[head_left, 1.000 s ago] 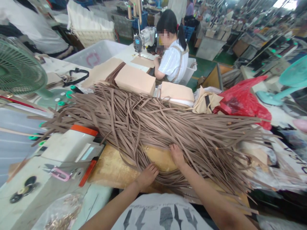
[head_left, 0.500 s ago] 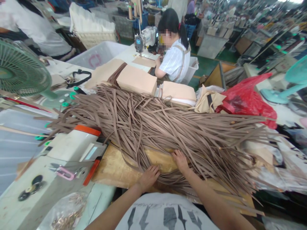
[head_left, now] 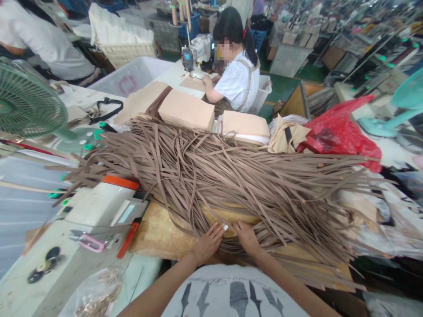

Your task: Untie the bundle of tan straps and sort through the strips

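Note:
A large heap of long brown straps (head_left: 211, 176) covers the bench in front of me. My left hand (head_left: 208, 244) lies at the heap's near edge with its fingers stretched out over a few straps; one fingertip bears a white tape. My right hand (head_left: 246, 237) rests right beside it, fingers extended flat on the straps. Both hands lie over a worn wooden board (head_left: 155, 231) under the heap. Neither hand grips anything that I can see.
A white machine with orange trim (head_left: 105, 202) and pink snips (head_left: 87, 242) sit at left, beside a green fan (head_left: 26, 103). Tan stacked pieces (head_left: 187, 110) lie behind the heap. A person sews at a machine (head_left: 194, 50) beyond. A red bag (head_left: 337, 132) lies at right.
Both hands have drawn back toward me to the heap's near edge and come closer together. My left hand's fingers have stretched out over the straps.

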`<state>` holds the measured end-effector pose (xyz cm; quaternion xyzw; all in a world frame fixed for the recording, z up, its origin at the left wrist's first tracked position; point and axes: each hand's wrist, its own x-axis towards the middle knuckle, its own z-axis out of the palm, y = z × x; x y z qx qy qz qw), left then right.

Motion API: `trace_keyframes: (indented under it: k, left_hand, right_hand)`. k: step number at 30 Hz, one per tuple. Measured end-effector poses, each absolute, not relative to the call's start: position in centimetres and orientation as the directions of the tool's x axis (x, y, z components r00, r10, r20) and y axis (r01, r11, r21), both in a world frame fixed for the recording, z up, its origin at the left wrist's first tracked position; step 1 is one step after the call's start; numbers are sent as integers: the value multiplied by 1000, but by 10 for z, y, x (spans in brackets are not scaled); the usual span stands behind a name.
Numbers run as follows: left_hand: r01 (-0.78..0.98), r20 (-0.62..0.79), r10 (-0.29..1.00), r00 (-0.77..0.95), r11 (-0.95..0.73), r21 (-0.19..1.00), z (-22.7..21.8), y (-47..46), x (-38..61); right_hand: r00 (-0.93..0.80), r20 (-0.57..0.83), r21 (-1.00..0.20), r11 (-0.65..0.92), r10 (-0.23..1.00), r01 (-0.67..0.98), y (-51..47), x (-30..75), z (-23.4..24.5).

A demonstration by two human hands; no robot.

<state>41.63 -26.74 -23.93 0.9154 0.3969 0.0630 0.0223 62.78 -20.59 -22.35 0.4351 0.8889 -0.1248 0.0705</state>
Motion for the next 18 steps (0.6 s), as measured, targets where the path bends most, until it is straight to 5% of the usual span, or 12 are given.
trace_keyframes:
  k: [7,12,18]
  left_hand:
    - [713,38,734,678,-669,209,-240,-261,417]
    - [723,1,749,663,-641,259,-238,-263,416]
    - [799,-61,820,568,-533,278,-237,-270,419]
  right_hand:
    - [-706,-233,-215,672,669,708,-224,614,-219]
    - [-555,-190,-152,534,810,832,-169,622,-219]
    - [-562,-226,-155,540,796,827,-126,624,-235]
